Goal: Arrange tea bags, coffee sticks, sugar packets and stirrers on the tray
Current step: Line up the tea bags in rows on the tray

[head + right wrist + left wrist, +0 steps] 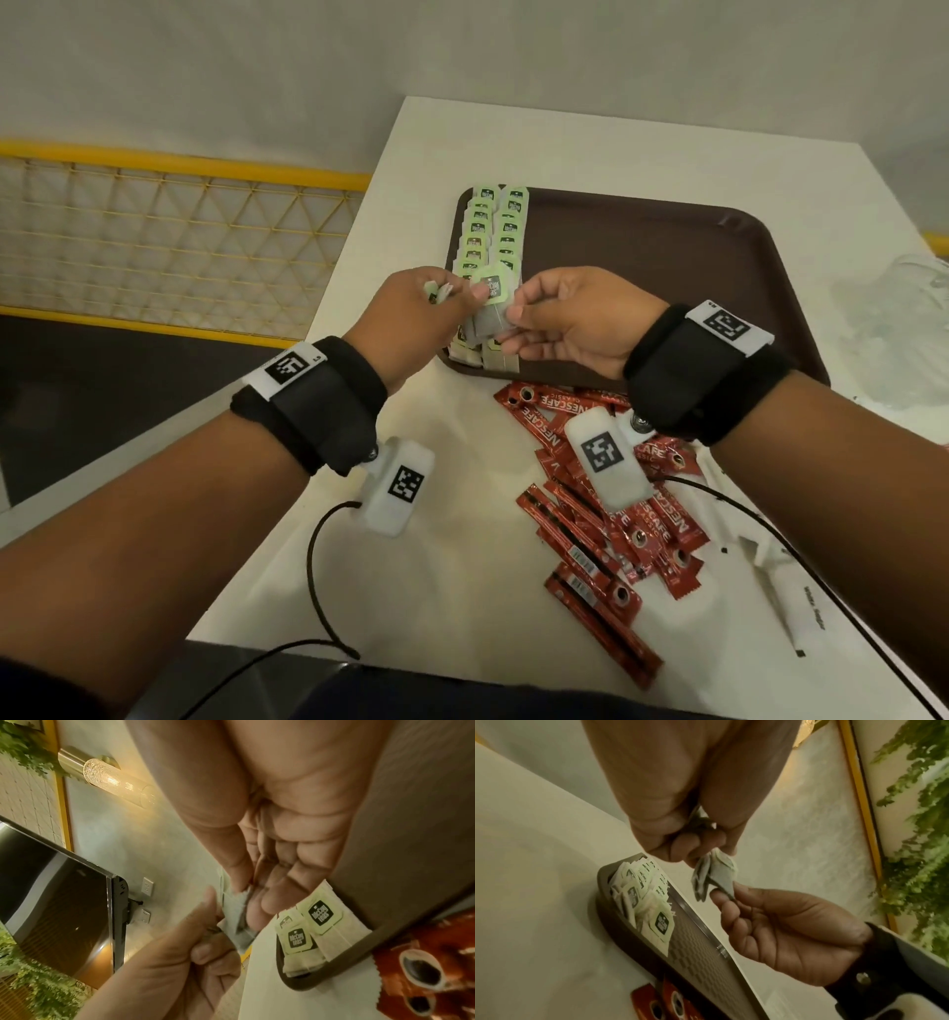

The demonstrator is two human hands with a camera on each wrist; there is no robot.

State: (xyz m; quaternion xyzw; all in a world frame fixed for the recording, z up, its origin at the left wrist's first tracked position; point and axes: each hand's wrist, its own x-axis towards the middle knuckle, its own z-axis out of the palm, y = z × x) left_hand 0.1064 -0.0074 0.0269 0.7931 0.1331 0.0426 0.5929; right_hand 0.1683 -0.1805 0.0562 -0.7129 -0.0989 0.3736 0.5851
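A brown tray lies on the white table. Two rows of green-tagged tea bags run along its left side. Above the tray's near-left corner my left hand grips a small bunch of tea bags. My right hand pinches one tea bag of that bunch between thumb and fingers. The wrist views show the same pinch, right hand and left hand on the tea bag. Red coffee sticks lie loose on the table in front of the tray.
A white paper-wrapped stick lies at the near right, and a clear plastic bag lies right of the tray. Most of the tray floor to the right of the tea bags is bare. A yellow mesh railing runs left of the table.
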